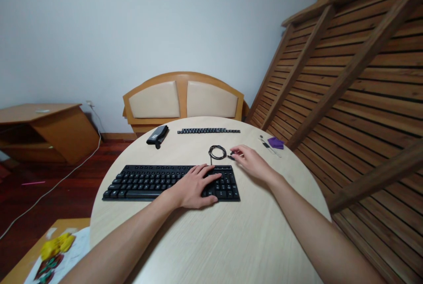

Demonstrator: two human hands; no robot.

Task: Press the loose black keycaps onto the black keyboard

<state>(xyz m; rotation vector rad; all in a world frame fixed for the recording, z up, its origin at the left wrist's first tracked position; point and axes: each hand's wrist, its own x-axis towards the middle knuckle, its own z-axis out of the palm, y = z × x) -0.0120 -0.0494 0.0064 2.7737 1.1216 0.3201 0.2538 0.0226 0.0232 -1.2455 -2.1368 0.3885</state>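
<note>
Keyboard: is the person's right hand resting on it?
No, the left hand lies on the keyboard, while the right hand is off it, beside the coiled cable.

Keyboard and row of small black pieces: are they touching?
Apart: the head view shows bare tabletop between the keyboard and the row of small black pieces.

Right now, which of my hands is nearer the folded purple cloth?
Right. Your right hand is just left of the folded purple cloth, at the black cable; your left hand is farther left, on the black keyboard.
</note>
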